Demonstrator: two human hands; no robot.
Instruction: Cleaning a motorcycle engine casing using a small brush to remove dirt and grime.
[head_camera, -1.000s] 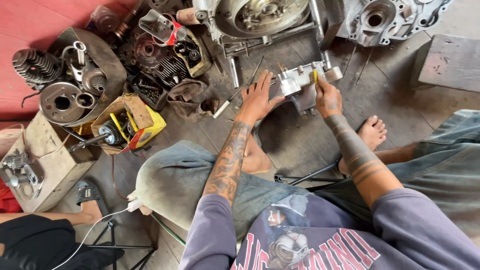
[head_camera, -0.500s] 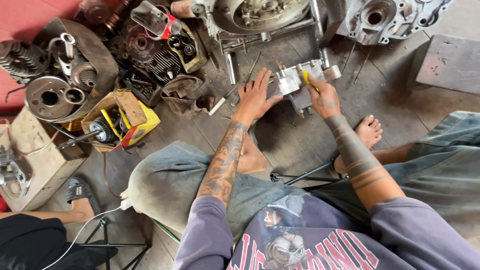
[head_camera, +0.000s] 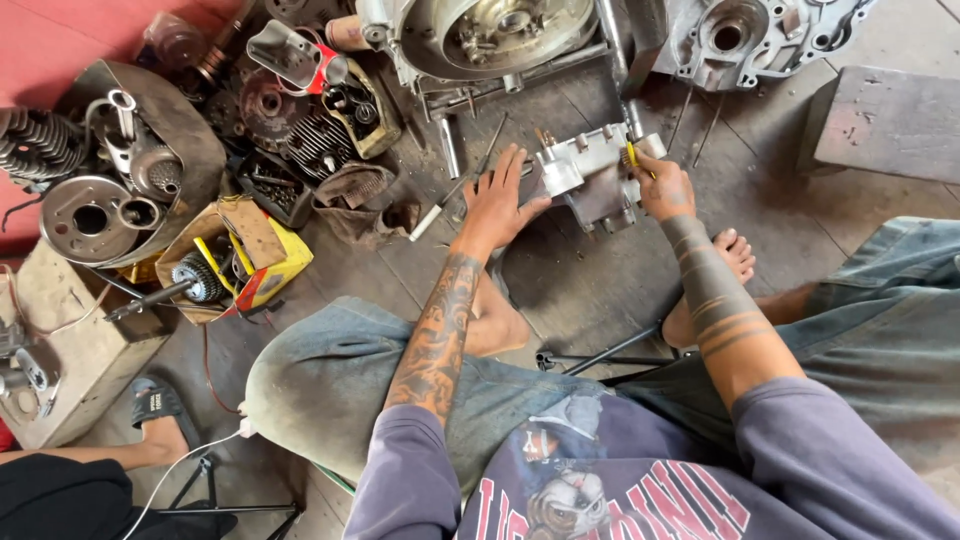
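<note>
The grey cast-metal engine casing (head_camera: 597, 178) lies on the oily wooden floor (head_camera: 590, 280), between two hands. The left hand (head_camera: 497, 203) is spread flat, bracing its left side; the right hand (head_camera: 664, 187) is closed around a small yellow-handled tool (head_camera: 631, 156) at its right edge. Judged rigid, heavy and greasy — best gripped by its outer walls, not the protruding studs.

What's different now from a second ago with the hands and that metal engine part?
Little changed. The left hand still braces the metal engine part on the floor, and the right hand still works a yellow-handled tool at its right end. The parts pile stays put.
</note>
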